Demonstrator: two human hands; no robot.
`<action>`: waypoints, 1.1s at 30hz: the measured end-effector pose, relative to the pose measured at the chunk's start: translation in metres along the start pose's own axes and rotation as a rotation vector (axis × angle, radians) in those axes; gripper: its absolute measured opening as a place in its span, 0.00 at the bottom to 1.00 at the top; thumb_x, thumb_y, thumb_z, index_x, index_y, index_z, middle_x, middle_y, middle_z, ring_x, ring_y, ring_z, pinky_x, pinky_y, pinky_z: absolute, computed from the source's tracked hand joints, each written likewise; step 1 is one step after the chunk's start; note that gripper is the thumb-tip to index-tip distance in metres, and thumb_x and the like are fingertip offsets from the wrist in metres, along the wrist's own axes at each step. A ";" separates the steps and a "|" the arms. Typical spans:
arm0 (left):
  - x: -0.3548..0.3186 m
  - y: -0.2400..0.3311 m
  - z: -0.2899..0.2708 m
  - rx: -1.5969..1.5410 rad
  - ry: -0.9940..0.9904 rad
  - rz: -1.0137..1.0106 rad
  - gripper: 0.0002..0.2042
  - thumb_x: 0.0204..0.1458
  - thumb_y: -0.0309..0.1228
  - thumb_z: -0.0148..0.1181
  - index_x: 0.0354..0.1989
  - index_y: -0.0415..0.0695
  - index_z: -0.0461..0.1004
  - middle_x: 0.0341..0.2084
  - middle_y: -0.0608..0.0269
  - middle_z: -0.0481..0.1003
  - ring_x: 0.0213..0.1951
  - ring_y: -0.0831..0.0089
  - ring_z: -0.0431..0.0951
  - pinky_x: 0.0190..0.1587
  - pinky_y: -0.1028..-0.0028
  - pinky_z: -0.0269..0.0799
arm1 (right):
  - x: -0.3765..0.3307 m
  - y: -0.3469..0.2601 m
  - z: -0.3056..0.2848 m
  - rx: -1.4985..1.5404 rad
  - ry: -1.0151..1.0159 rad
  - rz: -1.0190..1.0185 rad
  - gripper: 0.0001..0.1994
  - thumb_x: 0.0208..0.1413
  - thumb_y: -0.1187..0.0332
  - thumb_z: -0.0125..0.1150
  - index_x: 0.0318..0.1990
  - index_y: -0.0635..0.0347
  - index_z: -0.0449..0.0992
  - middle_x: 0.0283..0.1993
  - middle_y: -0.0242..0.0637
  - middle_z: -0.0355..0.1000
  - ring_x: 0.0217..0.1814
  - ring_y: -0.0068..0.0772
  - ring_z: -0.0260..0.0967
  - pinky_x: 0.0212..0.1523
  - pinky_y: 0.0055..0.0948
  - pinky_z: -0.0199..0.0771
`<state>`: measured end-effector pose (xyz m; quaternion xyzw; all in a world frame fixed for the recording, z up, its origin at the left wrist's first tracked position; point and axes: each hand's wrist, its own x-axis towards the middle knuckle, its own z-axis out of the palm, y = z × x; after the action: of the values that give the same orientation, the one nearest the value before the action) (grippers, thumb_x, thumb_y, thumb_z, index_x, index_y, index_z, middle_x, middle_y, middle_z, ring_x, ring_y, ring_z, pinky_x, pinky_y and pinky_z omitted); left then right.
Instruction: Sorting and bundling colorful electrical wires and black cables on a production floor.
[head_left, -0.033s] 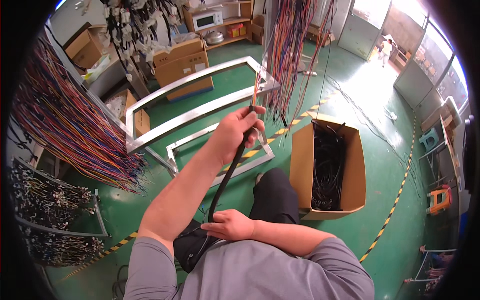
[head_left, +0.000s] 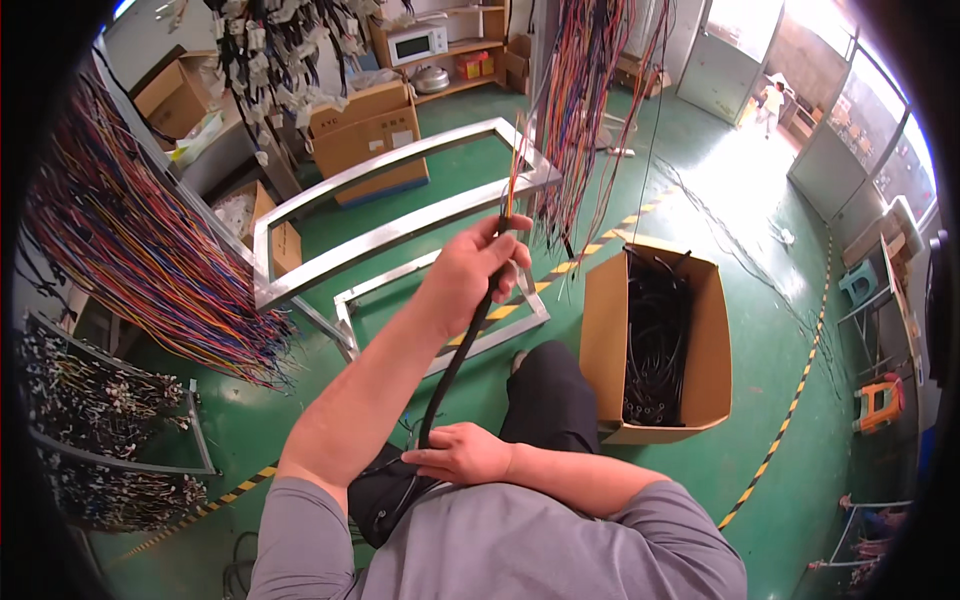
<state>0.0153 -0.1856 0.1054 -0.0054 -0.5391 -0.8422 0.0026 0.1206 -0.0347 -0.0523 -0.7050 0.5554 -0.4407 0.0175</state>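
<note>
My left hand [head_left: 472, 270] is raised in front of me and closed round the upper end of a black sleeved cable [head_left: 455, 365]. Thin orange, red and dark wires [head_left: 513, 180] stick up out of that end, above my fingers. From there the cable runs down in a gentle curve to my lap. There my right hand [head_left: 465, 453] pinches its lower part between thumb and fingers. Below this hand, thin dark strands lie across my dark trousers, partly hidden by hand and shirt.
An open cardboard box [head_left: 610, 345] of coiled black cables stands right of my knee. Ahead is a metal frame [head_left: 400, 215]. Bundles of coloured wires [head_left: 150, 230] hang left, more wires [head_left: 580, 120] ahead. An orange stool [head_left: 878, 402] stands far right.
My left hand's fingers have shifted slightly on the cable's upper end, and the wires above have tilted a little. My right hand stays in place.
</note>
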 end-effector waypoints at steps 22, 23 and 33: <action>-0.056 -0.023 0.048 0.362 0.083 0.094 0.19 0.70 0.24 0.55 0.68 0.49 0.76 0.32 0.72 0.77 0.29 0.85 0.68 0.33 0.79 0.67 | 0.077 -0.001 -0.245 0.571 0.869 0.583 0.25 0.58 0.74 0.74 0.61 0.63 0.73 0.44 0.28 0.76 0.35 0.14 0.67 0.31 0.19 0.61; -0.057 -0.024 0.048 0.359 0.085 0.092 0.19 0.70 0.24 0.55 0.68 0.49 0.76 0.32 0.72 0.77 0.29 0.85 0.68 0.33 0.79 0.67 | 0.077 -0.002 -0.245 0.571 0.866 0.587 0.25 0.58 0.74 0.74 0.61 0.63 0.73 0.44 0.28 0.76 0.35 0.14 0.67 0.31 0.19 0.61; -0.056 -0.034 0.048 0.590 0.077 0.215 0.20 0.67 0.23 0.57 0.68 0.44 0.74 0.33 0.60 0.79 0.37 0.75 0.78 0.45 0.72 0.75 | 0.061 -0.002 -0.276 0.728 0.652 0.671 0.29 0.59 0.69 0.73 0.67 0.69 0.71 0.38 0.26 0.70 0.28 0.13 0.58 0.28 0.17 0.56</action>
<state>0.0713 -0.1278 0.0937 -0.0297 -0.7562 -0.6437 0.1136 -0.0548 0.0459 0.1543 -0.2678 0.5378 -0.7671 0.2249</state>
